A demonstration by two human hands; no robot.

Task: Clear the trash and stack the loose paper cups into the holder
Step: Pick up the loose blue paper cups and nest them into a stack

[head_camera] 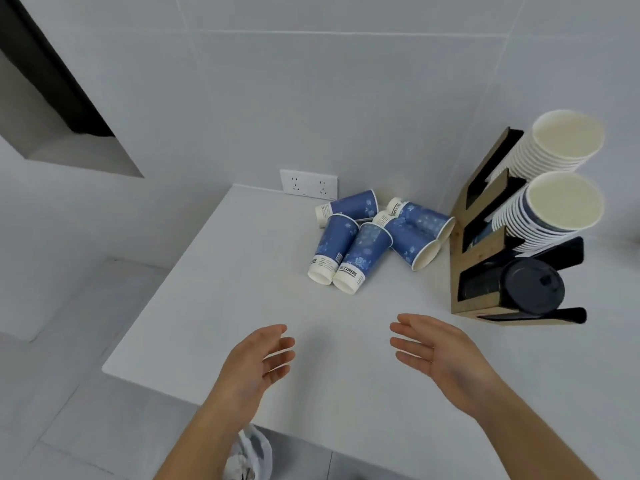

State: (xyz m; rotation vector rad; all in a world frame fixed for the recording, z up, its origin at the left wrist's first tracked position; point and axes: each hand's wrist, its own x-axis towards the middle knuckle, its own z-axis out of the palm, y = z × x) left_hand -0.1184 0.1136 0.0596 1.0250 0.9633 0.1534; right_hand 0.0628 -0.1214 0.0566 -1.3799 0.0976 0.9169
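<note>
Several blue paper cups (367, 244) lie tipped over in a heap on the white counter (221, 299), near the back wall. To their right stands a brown cup holder (481, 209) with two slanted stacks of cups (554, 206) and a stack of black lids (533, 287). My left hand (258, 362) and my right hand (440, 351) hover above the counter's near part, palms facing each other, fingers apart, holding nothing. Both are well short of the cups.
A white wall socket (308, 183) sits behind the cups. Below the counter's front edge, a bin with a clear bag (249, 455) holds crumpled white trash. A dark recess (52, 84) opens in the wall at upper left.
</note>
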